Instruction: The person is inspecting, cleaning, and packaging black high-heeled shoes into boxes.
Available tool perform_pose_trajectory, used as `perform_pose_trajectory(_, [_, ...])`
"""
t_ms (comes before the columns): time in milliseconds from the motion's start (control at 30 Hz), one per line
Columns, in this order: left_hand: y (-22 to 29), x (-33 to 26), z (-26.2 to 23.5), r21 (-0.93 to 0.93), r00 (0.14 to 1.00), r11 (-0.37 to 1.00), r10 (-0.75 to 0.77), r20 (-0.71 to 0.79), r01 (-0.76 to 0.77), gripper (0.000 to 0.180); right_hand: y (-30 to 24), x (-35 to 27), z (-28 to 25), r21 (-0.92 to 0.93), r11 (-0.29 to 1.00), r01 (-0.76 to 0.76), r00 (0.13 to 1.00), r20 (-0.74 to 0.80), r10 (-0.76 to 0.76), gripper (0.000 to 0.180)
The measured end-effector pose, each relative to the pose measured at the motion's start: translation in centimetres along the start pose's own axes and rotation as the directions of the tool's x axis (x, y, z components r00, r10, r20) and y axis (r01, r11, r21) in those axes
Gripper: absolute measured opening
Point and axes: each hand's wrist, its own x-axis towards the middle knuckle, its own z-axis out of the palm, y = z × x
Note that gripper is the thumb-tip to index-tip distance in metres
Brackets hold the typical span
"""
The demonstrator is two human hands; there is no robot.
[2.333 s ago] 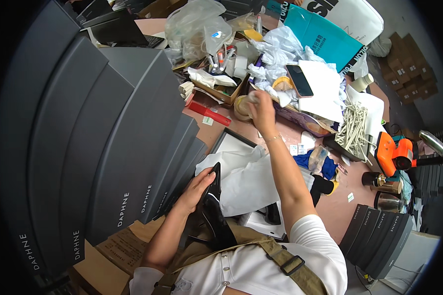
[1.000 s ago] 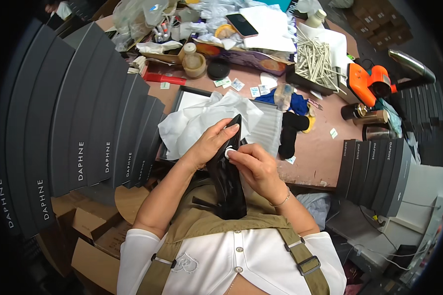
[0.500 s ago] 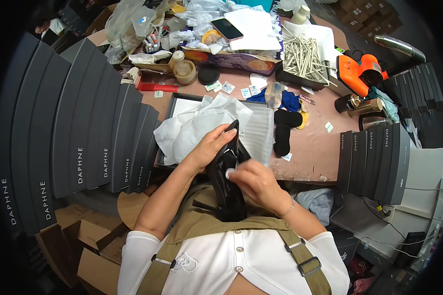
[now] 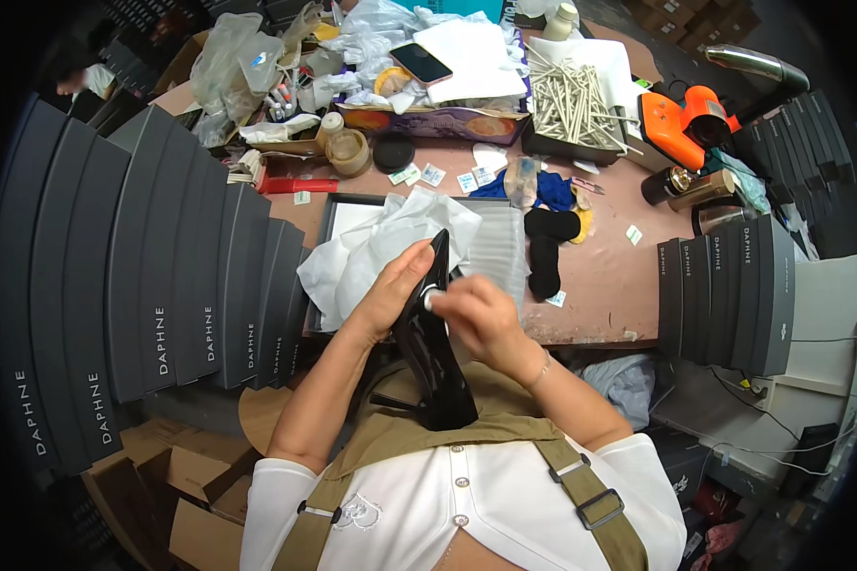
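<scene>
A glossy black high-heeled shoe [image 4: 428, 357] stands slanted in front of me, pointed toe up and heel toward my apron. My left hand [image 4: 393, 288] is wrapped round its toe end from the left side. In the closed fingers of my right hand [image 4: 488, 325] is a small white pad [image 4: 430, 300], pressed to the shoe's side below the toe. The right fingers are slightly blurred. Just beyond the shoe, crumpled white tissue paper [image 4: 376, 249] lies in an open dark shoe box [image 4: 328, 224].
Dark shoe boxes stand stacked at the left [image 4: 176, 257] and right [image 4: 724, 295]. Black pads [image 4: 545, 266], a blue cloth [image 4: 554, 193] and small packets lie on the table [image 4: 605, 285]. Farther back are a tray of white sticks [image 4: 571, 100], a phone [image 4: 421, 63] and an orange tool [image 4: 671, 124].
My right hand has moved up along the shoe toward its toe with the white pad. My left hand keeps its hold, and the whole view has shifted slightly.
</scene>
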Motion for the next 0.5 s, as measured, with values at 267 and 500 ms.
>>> perform_pose_trajectory(267, [0.0,-0.1,-0.1,0.003,1.000,1.000,0.021,0.021,-0.021,0.047,0.0,0.3,0.4,-0.032,0.999,0.023,1.000,0.022,-0.022,0.016])
perform_pose_trajectory(500, [-0.9,0.0,-1.5,-0.034,0.994,0.998,-0.064,-0.083,0.062,0.052,3.8,-0.4,-3.4,0.443,0.706,-0.553,0.819,0.134,0.557,0.009])
